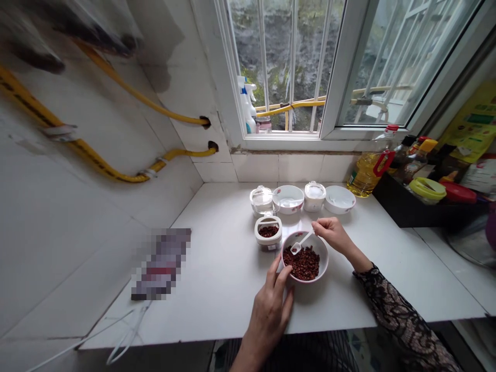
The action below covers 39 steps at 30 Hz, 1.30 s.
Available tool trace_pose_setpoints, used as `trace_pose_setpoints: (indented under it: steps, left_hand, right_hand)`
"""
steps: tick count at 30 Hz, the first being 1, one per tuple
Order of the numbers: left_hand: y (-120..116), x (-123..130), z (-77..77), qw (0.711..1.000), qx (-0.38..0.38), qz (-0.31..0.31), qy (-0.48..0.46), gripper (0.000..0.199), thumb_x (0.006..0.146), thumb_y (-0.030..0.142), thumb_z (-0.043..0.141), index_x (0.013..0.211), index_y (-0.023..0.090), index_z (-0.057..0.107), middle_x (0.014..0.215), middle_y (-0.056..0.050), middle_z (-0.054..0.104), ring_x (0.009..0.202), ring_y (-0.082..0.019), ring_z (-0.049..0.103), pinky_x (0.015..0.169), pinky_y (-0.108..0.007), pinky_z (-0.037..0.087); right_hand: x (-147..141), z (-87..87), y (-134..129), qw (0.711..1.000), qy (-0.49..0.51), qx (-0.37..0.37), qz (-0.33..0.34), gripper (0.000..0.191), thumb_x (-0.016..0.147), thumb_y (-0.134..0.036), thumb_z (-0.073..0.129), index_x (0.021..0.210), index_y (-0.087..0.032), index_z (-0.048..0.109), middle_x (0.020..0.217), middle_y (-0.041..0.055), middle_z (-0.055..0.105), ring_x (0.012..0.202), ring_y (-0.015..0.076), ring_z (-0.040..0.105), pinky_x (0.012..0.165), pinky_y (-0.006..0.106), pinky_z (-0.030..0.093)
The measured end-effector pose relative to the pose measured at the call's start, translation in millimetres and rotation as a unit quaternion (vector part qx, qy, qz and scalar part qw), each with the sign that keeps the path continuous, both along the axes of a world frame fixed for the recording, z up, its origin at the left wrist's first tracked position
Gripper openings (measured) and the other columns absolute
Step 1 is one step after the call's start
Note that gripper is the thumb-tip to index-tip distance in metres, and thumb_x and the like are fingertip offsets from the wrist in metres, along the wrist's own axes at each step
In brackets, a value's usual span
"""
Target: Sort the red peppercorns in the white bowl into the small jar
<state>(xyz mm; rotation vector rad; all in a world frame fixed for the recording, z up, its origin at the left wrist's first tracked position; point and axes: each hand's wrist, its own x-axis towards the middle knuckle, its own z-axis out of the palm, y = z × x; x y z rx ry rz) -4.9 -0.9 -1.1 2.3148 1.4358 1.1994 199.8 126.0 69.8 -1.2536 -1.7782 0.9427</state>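
A white bowl (pixel 324 258) with a pink rim stands near the counter's front, holding dark red dried bits (pixel 306 266) that look like Sichuan peppercorns. My left hand (pixel 271 299) grips its near left side, fingers over the rim. Pinched in my right hand (pixel 333 232) is the handle of a small white spoon (pixel 298 247). The spoon's scoop is over the red bits, with a few dark pieces in it. Just left of the bowl, a white-rimmed jar (pixel 268 235) contains similar red bits.
Behind stand two lidded jars (pixel 261 199) (pixel 314 195) and two white bowls (pixel 289 199) (pixel 340 199). An oil bottle (pixel 364 170) and a black rack (pixel 403 201) of seasonings are at right. A pixelated object (pixel 163 266) and white cable (pixel 127 330) lie left.
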Motion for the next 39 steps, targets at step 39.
trace_pose_setpoints:
  steps: [39]
  left_hand:
    - [2.8,2.6,-3.6,1.0,0.007,-0.015,-0.007,0.053,0.085,0.003,0.043,0.136,0.018,0.038,0.15,-0.02,0.036,0.133,-0.028,0.049,0.095,-0.037,0.055]
  right_hand:
    - [-49.2,20.7,-12.4,0.841,-0.157,0.517,-0.009,0.018,0.096,-0.017,0.049,0.082,-0.019,0.06,0.069,0.0018,0.067,0.059,0.0134,0.054,0.08,0.033,0.04]
